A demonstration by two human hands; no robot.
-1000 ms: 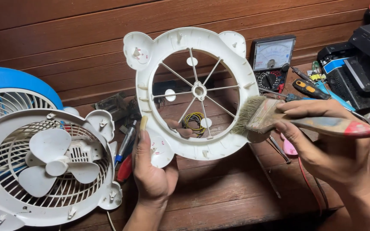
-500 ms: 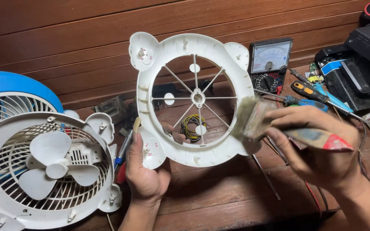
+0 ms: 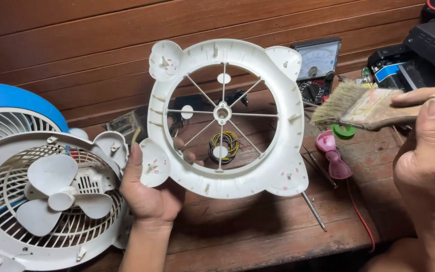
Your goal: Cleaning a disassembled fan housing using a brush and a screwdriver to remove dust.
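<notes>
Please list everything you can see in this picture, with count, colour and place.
fan frame: 1, white, upright at centre, in left hand
brush: 1, wooden with pale bristles, right of frame, in right hand
fan: 1, white, lying at left
blue cover: 1, blue, far left behind fan
meter: 1, black, behind frame
wire coil: 1, yellow and black, seen through frame
pink piece: 1, pink, on table at right
table: 1, brown wood
left hand: 1, lower centre
right hand: 1, right edge

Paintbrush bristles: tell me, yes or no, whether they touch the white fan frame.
No: the paintbrush bristles sit clear of the white fan frame, with wood showing between.
</notes>
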